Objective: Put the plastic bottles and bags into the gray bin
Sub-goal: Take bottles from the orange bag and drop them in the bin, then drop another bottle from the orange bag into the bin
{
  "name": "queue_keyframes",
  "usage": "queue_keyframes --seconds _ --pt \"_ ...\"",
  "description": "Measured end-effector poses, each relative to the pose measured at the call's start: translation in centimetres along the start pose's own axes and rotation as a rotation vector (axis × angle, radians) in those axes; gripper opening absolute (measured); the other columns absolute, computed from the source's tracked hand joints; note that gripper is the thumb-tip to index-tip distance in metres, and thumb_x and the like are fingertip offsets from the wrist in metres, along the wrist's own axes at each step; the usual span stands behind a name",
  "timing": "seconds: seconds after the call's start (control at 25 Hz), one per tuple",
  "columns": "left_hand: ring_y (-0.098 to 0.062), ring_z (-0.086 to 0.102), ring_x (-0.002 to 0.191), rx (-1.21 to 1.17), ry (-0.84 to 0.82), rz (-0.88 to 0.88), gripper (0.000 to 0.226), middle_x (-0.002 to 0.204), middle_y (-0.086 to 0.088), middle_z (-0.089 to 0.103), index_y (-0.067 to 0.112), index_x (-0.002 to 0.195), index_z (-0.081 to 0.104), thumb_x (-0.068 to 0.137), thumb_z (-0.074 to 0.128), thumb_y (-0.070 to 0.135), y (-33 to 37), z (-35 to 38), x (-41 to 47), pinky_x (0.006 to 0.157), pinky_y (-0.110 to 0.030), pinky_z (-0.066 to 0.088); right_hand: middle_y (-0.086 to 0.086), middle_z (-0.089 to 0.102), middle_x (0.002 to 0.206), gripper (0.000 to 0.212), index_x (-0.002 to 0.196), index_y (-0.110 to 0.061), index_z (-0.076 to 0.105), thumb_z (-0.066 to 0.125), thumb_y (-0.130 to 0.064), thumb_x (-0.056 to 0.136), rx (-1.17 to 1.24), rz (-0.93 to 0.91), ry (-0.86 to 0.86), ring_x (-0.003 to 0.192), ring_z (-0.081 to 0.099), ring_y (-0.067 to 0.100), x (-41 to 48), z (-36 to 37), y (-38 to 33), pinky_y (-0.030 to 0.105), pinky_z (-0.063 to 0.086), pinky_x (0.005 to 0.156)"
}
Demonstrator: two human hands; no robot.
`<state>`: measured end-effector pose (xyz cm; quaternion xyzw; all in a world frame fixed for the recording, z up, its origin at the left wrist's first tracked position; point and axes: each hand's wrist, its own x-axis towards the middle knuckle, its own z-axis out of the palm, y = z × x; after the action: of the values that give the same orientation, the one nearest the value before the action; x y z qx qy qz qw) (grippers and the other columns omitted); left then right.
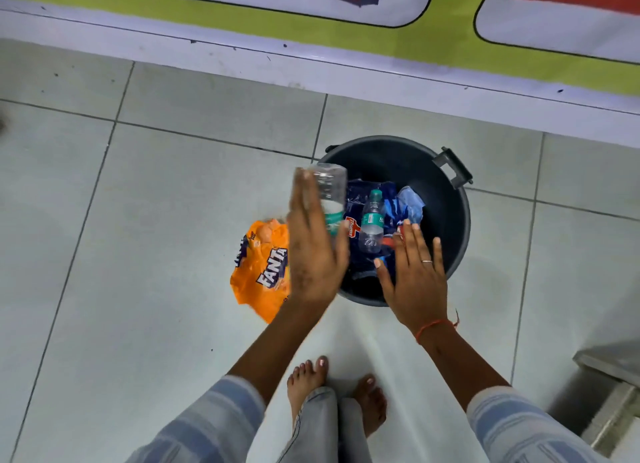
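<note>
Now, line by line:
Clear plastic bottle (329, 199): held at the near-left rim of the bin, base pointing away, green label toward the palm; likely brought there to be dropped inside.
Left hand (313, 251): fingers almost straight, bottle pressed between palm and thumb, a light hold, probably ready to release.
Right hand (417, 279): flat, fingers spread, holding nothing; hovering above the near-right rim, maybe to guide or push the contents down.
Gray bin (446, 199): round, dark, standing on the floor near the wall, one handle at the far right.
Inside the bin: small water bottle with green cap (372, 225) lying on a dark blue Thums Up bag (356, 199); crumpled light blue bag (410, 203) beside it.
Orange Fanta bag (261, 268): outside, flat on the tiled floor (138, 237), just left of the bin, not yet collected.
Progress: judged partly done; bottle and Fanta bag remaining.
</note>
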<state>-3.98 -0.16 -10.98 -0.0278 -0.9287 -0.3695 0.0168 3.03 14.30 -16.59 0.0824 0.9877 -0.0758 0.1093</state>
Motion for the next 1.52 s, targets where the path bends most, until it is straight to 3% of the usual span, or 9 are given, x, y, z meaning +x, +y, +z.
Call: queue_keyframes --seconds 0.12,0.28,0.52,0.68,0.8,0.92,1.12,1.32,1.52 --pt "-0.029 0.031 0.141 0.189 -0.235 -0.112 0.077 0.162 -0.016 0.010 0.011 0.153 0.002 0.096 0.053 0.018 0.6 4.4 0.6 0.113 -0.037 0.034 0.014 0.045 0.149 0.065 0.137 -0.006 0.048 0.025 -0.049 0.094 -0.007 -0.001 0.009 0.142 0.037 0.028 0.2 0.3 0.3 0.049 0.019 0.120" --pt "-0.034 0.021 0.145 0.352 -0.367 -0.266 0.074 0.161 -0.020 0.004 0.010 0.153 -0.003 0.099 0.047 0.022 -0.7 6.4 1.4 0.120 -0.041 0.027 0.014 0.048 0.146 0.063 0.136 -0.006 0.050 0.030 -0.047 0.092 0.026 -0.008 0.041 0.140 0.041 0.027 0.1 0.9 0.5 0.048 0.017 0.120" --pt "-0.017 0.038 0.134 0.029 0.162 -0.008 0.050 0.144 -0.014 0.046 0.012 0.144 0.034 0.097 0.050 0.015 -2.6 0.9 -3.2 0.111 -0.030 0.033 0.016 0.041 0.151 0.062 0.140 -0.004 0.043 0.033 -0.044 0.093 0.077 0.105 0.193 0.142 0.034 0.033 0.7 0.0 1.0 0.050 0.013 0.118" --pt "-0.031 0.045 0.127 0.089 0.307 -0.291 0.044 0.137 -0.021 0.051 0.000 0.135 0.044 0.098 0.040 0.023 -9.0 0.5 -6.2 0.107 -0.046 0.038 0.019 0.022 0.158 0.063 0.147 -0.003 0.029 0.044 -0.037 0.097 0.099 0.310 0.197 0.147 0.018 0.037 2.8 -0.5 2.3 0.055 0.016 0.119" --pt "-0.040 0.042 0.134 0.226 0.007 -0.400 0.053 0.145 -0.024 0.044 -0.003 0.142 0.036 0.099 0.044 0.027 -14.2 3.4 -8.5 0.112 -0.050 0.036 0.018 0.014 0.161 0.068 0.149 -0.002 0.021 0.045 -0.037 0.097 0.072 0.339 0.197 0.149 0.011 0.034 3.2 0.3 2.4 0.052 0.016 0.121" --pt "-0.034 0.017 0.148 0.422 -0.393 -0.463 0.073 0.159 -0.020 0.019 0.001 0.151 0.016 0.097 0.035 0.047 -19.0 7.5 -10.6 0.122 -0.047 0.017 0.019 0.013 0.160 0.075 0.149 -0.001 0.017 0.049 -0.040 0.093 0.014 0.315 0.246 0.149 0.012 0.034 3.3 1.5 2.8 0.050 0.014 0.120" --pt "-0.036 -0.005 0.150 0.616 -0.620 -0.534 0.084 0.163 -0.015 -0.007 0.006 0.152 -0.007 0.098 0.047 0.040 -23.4 13.5 -10.5 0.121 -0.052 0.010 0.019 0.016 0.160 0.081 0.150 -0.001 0.016 0.049 -0.047 0.092 -0.021 0.288 0.351 0.149 0.013 0.033 3.3 2.9 3.5 0.050 0.012 0.120" --pt "-0.035 0.002 0.150 0.504 -0.518 -0.480 0.071 0.163 -0.015 -0.003 0.004 0.152 -0.004 0.096 0.038 -0.007 -23.0 12.3 -9.5 0.123 -0.043 0.017 0.020 0.016 0.160 0.080 0.149 -0.001 0.017 0.048 -0.048 0.093 -0.031 0.299 0.350 0.149 0.014 0.034 3.3 3.2 3.5 0.049 0.013 0.120" --pt "-0.034 0.027 0.145 0.093 -0.080 -0.502 0.068 0.160 -0.013 0.021 0.008 0.152 0.014 0.093 0.033 -0.019 -14.4 4.4 -6.1 0.117 -0.046 0.030 0.020 0.013 0.160 0.078 0.150 -0.001 0.015 0.049 -0.041 0.092 -0.011 0.347 0.203 0.149 0.011 0.034 3.2 1.7 2.7 0.050 0.012 0.120"
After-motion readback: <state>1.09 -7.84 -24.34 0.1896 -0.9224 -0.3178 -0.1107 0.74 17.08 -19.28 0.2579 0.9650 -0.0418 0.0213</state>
